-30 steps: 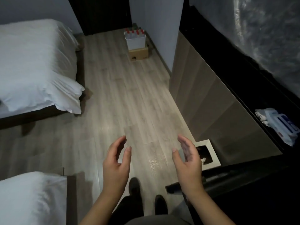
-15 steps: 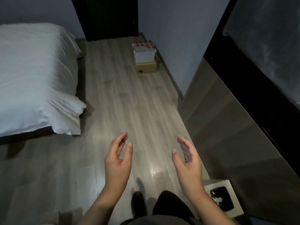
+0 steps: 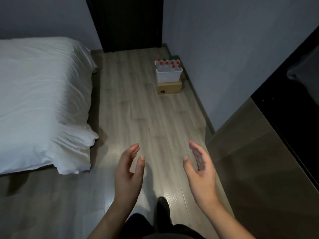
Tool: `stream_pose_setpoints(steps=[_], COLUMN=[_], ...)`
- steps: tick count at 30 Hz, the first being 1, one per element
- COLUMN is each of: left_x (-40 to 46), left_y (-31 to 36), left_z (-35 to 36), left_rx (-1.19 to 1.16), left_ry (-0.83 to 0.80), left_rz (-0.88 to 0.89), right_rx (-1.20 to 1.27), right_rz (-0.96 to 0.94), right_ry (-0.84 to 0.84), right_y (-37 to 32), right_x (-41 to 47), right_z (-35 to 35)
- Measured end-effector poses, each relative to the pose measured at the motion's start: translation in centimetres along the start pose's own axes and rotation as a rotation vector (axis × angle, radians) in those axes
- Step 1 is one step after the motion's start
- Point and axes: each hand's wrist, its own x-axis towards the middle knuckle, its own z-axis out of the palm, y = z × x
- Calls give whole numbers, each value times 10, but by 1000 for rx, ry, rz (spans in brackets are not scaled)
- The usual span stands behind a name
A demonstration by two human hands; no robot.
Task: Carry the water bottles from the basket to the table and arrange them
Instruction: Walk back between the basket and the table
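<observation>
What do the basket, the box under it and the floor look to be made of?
The basket looks like white, matte plastic: thin, smooth walls with a rolled rim. The box beneath it looks like plain brown cardboard, dull and flat-sided, with a small dark mark on the front. The floor looks like wood-grain laminate or vinyl planks, given the plank seams and a soft sheen; which one cannot be told.

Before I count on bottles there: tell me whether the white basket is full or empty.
Full: red caps crowd the top of the white basket, which sits on a cardboard box.
</observation>
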Motion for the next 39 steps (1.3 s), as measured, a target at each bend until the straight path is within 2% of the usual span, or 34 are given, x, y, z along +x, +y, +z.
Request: stream_pose_setpoints(steps=[6, 15, 18, 21, 31, 39], left_x=[121, 338, 394, 453, 678, 840], left_y=[6, -2, 5, 5, 4, 26], left_z=[9, 6, 8, 12, 64, 113], left_rx=[12, -5, 17, 23, 111, 227], left_ry=[28, -36, -46, -34, -64, -144], left_rz=[-10, -8, 4, 11, 11, 144], right_rx=[-18, 1, -11, 5, -21, 13], right_rz=[15, 14, 3, 16, 31, 61], right_ry=[-41, 10, -8, 43, 45, 130], right_y=[-10, -33, -43, -52, -68, -87], right_x=[102, 266, 307, 356, 574, 721], right_z=[61, 189, 216, 244, 330, 383])
